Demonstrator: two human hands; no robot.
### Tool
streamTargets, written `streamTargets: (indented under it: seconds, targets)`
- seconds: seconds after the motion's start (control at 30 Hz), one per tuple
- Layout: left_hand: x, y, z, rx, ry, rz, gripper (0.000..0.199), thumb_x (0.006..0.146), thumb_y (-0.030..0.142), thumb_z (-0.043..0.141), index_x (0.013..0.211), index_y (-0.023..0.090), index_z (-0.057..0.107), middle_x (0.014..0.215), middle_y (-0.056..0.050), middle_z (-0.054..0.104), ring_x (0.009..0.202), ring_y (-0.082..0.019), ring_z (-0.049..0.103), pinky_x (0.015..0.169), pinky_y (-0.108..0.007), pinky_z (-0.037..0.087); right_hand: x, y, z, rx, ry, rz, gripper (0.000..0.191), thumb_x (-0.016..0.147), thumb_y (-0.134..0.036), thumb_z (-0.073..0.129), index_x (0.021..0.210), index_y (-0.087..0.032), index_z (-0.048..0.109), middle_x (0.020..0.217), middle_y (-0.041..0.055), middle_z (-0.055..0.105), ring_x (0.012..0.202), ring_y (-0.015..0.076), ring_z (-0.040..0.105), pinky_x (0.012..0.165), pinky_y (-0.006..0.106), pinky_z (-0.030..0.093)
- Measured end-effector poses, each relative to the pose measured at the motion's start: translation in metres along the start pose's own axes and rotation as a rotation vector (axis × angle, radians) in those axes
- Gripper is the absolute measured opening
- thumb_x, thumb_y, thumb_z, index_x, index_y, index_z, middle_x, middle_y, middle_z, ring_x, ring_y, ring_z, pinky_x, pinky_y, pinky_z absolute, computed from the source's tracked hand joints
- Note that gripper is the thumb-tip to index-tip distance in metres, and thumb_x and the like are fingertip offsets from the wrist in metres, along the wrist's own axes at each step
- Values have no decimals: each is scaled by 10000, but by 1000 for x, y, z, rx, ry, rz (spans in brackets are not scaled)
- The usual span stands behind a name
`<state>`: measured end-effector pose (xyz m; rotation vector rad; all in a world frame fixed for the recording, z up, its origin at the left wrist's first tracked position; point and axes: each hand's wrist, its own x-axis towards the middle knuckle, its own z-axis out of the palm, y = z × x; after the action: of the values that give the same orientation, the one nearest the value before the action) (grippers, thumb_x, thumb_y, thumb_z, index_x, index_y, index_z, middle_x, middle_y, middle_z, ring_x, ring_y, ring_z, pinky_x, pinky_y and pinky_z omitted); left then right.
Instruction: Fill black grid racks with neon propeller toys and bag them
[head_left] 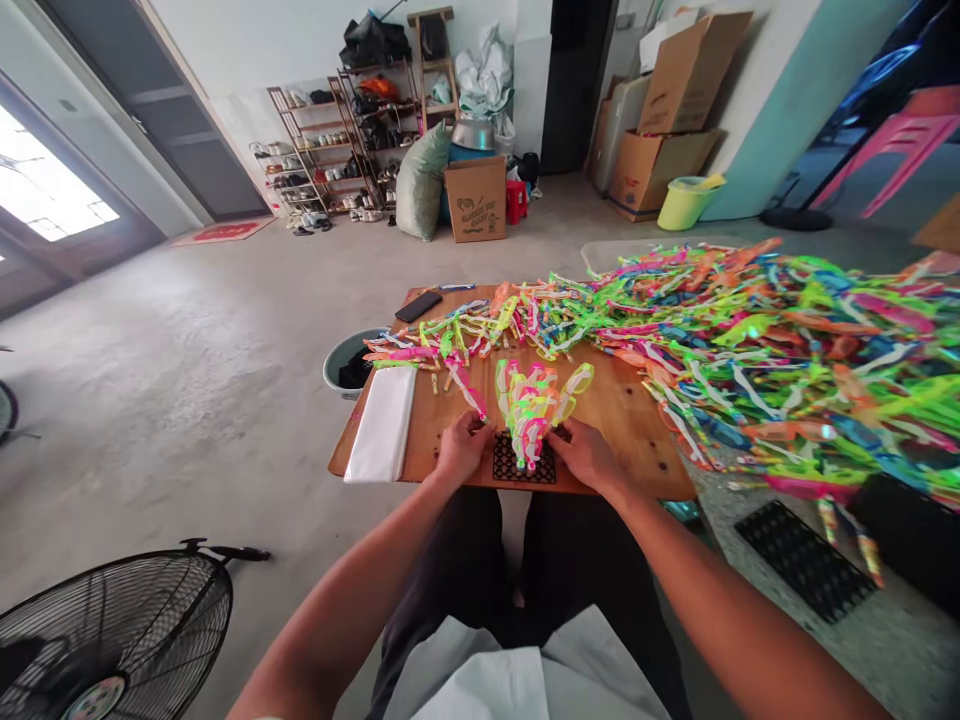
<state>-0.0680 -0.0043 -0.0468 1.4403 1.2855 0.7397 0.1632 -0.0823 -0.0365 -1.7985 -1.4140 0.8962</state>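
Note:
My left hand (463,446) pinches the lower end of a pink neon plastic stick (469,390) with a white strip inside. Just right of it, a black grid tray (504,462) lies near the board's front edge. Several similar sticks in pink, yellow and orange stand close together in this tray as a bundle (531,405). At the bundle's right side, my right hand (583,450) has its fingers closed by the base of a yellow stick (576,385) that leans outward. The exact contact of its fingertips is partly hidden.
A large heap of neon sticks (787,345) spreads from the wooden board (622,400) to the right. A folded white sheet (381,425), a dark phone (418,306) and a basin (337,352) are at left. More black trays (804,560) lie right; a fan (112,640) stands lower left.

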Motion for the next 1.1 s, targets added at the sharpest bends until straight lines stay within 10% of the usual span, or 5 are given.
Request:
streamTargets:
  seconds: [0.3,1.1]
  targets:
    - [-3,5,3,-80,-52,-48,264,812,441,693,882,209,590,860,-21,742,674,-162,706,550,-227,508,0,6,1,24,-7,25,294,918,-503,570,837,-226,623,731,27,715,602,184,645,583,281,436]
    - [-7,11,-1,488,-92,386,235,935,420,622,1014,247,759,903,-60,771,792,-196,684,752,-256,465,4,17,1,-218,-38,-155,183,937,-358,562,892,-220,672,859,60,727,801,221,654,734,299,434]
